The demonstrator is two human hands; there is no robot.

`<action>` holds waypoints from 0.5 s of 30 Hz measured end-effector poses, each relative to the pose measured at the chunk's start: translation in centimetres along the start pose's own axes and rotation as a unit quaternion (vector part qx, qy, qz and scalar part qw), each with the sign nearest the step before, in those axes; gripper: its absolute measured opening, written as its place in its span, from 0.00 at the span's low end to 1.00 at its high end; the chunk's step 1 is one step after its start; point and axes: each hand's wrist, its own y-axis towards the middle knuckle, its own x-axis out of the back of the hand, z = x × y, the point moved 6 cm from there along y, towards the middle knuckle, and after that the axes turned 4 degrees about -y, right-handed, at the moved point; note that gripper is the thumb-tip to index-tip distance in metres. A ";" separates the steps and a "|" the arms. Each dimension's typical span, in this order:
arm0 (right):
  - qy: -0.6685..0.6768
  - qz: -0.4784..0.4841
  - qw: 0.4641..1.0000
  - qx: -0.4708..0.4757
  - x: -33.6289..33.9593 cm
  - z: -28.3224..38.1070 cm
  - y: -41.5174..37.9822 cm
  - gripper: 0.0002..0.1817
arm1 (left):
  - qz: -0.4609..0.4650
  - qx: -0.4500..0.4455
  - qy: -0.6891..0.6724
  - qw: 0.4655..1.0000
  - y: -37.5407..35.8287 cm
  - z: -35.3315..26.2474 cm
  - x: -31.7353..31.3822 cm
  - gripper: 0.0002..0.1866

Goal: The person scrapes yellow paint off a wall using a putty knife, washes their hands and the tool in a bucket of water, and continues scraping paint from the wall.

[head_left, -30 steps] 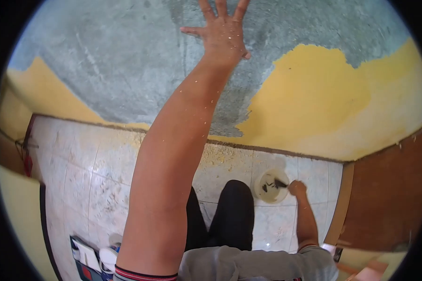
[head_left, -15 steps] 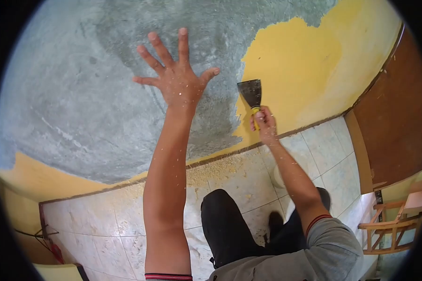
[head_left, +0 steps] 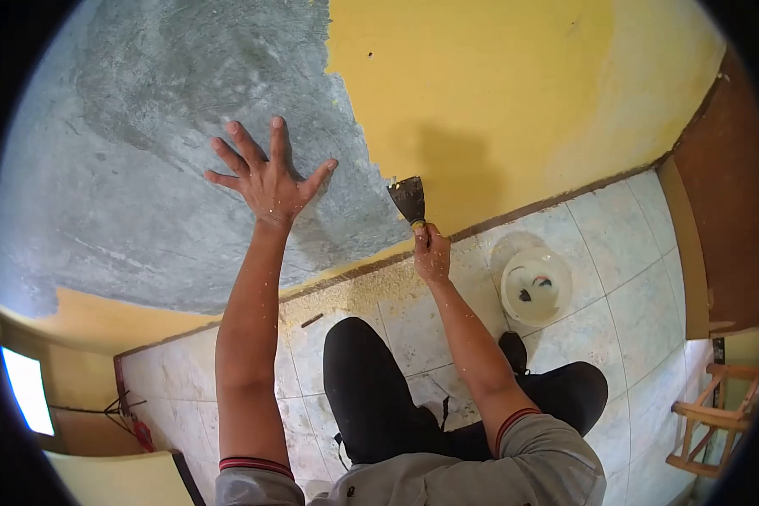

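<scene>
My left hand point(head_left: 270, 187) is spread out, palm towards the bare grey part of the wall point(head_left: 143, 177), with small pale flecks on its skin. It appears to lean on that surface. To its right, my right hand point(head_left: 433, 255) is wrapped round the yellow handle of a paint scraper point(head_left: 408, 199). The dark, wide blade points upward at the ragged border between grey wall and yellow paint point(head_left: 489, 93), low down near the floor. Bits of yellow paint cling about the blade's edge. My fingers hide most of the handle.
Scraped flakes point(head_left: 388, 287) litter the tiled floor point(head_left: 582, 329) along the wall base. A white bucket point(head_left: 535, 287) with something dark inside stands right of my right arm. A brown door panel point(head_left: 734, 211) and wooden chair point(head_left: 717, 417) are at the right. My bent knees point(head_left: 354, 363) are below.
The view has shifted, bringing the whole bucket in. The scraper, held over yellow paint before, now has its blade at the paint's border. My left hand stays spread on the grey area.
</scene>
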 end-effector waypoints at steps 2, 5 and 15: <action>0.020 -0.021 1.000 0.009 0.0 1.1 0.3 0.15 | 0.000 -0.011 0.014 1.000 0.0 0.0 0.0 0.60; -0.002 0.000 1.000 -0.017 -1.7 -2.5 -1.6 0.15 | -0.011 -0.032 0.022 0.999 -0.2 0.1 -0.1 0.59; -0.012 -0.022 0.999 -0.026 0.6 2.8 0.5 0.14 | -0.057 -0.038 0.038 0.997 -0.2 0.2 -0.2 0.56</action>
